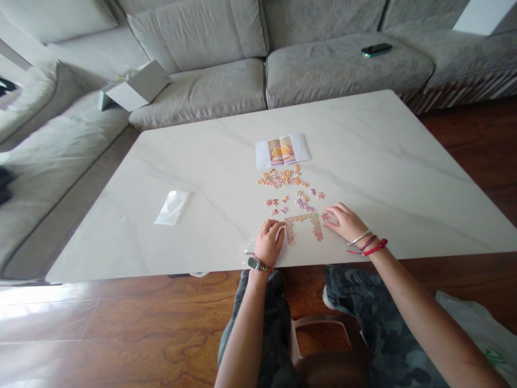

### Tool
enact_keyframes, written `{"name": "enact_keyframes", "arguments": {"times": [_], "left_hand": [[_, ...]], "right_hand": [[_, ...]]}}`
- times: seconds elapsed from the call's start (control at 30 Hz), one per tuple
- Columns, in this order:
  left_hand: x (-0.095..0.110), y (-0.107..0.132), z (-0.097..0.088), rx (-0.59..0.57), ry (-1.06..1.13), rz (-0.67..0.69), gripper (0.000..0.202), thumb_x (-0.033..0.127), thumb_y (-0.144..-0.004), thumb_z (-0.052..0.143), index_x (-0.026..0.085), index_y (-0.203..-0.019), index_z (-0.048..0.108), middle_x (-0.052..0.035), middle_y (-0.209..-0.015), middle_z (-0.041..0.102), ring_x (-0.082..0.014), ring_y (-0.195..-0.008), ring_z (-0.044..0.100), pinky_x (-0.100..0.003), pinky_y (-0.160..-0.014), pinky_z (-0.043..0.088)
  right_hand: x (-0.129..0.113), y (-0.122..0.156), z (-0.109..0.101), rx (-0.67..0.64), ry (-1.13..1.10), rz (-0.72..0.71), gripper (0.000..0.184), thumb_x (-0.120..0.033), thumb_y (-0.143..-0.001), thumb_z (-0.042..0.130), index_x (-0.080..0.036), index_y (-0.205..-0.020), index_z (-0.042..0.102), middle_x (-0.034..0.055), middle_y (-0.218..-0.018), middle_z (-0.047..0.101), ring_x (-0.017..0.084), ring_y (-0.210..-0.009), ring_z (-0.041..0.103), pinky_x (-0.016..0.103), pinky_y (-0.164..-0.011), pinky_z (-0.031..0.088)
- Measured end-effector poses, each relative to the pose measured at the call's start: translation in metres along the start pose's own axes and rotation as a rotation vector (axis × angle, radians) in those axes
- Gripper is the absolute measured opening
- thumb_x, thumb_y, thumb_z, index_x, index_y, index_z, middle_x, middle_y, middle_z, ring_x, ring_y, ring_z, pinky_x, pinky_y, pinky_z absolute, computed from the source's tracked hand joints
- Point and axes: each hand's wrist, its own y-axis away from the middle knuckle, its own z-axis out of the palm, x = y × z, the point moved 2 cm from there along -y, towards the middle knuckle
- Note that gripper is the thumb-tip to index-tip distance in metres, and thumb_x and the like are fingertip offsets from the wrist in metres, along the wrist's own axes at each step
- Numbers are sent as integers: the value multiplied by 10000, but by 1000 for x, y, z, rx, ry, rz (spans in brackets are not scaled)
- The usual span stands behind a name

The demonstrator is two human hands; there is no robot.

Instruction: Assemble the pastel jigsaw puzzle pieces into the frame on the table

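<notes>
Taking the partly joined puzzle frame (318,228) as the dial's centre, with 12 pointing toward the sofa (226,81), it lies on the white marbled surface (383,156) near its front edge. The left hand (271,241), at 9, is loosely curled with fingertips at the frame's side; I cannot tell whether it pinches a piece. The right hand (342,221), at 3, has thumb and fingers parted about a pink piece (325,216) at 2; whether they grip it is unclear. Purple pieces (302,204) sit at 12, and a heap of loose pieces (278,178) lies farther off, toward 11. Beyond that, a creased sheet (281,150) shows two yellow figures; any lettering is too small to read. Just past 9 lies a clear packet (173,207). At 4, a whitish bag (472,318) bears green marks, cut off and illegible.
</notes>
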Motion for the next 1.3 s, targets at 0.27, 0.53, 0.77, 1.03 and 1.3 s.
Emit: {"name": "enact_keyframes", "arguments": {"times": [0.27,0.53,0.77,1.03,1.3], "left_hand": [[12,0,9,-2,32,25,206,216,-810,399,210,-936,562,-45,-903,532,-129,-850,519,-269,-776,442],[7,-1,9,3,25,13,210,215,-810,394,209,-930,566,-47,-903,536,-132,-850,517,-277,-779,438],[8,-2,10,-14,31,16,211,210,-811,389,212,-924,567,-45,-901,537,-133,-853,517,-277,-793,430],[-2,9,0,45,35,-86,211,206,-810,388,204,-934,559,-39,-906,535,-132,-859,516,-271,-791,427],[1,8,0,29,45,-86,213,209,-812,383,204,-930,560,-39,-913,535,-129,-855,519,-258,-787,428]], "right_hand": [[-2,-1,6,53,-2,84,94,-246,-754,490,-184,-783,554,63,-817,533,173,-737,545,302,-661,457],[3,1,-1,-48,-133,-11,141,-158,-719,484,-185,-842,546,46,-831,539,141,-704,541,274,-652,457],[-1,0,-4,-43,-182,-58,173,-159,-725,497,-191,-892,531,47,-819,538,163,-749,539,331,-729,450],[-6,1,-4,-80,-286,-96,210,-109,-731,442,-196,-897,535,36,-790,513,140,-700,526,285,-651,463],[-4,2,-3,-52,-432,4,179,-178,-739,469,-192,-899,547,35,-785,545,136,-698,543,273,-622,480]]}}
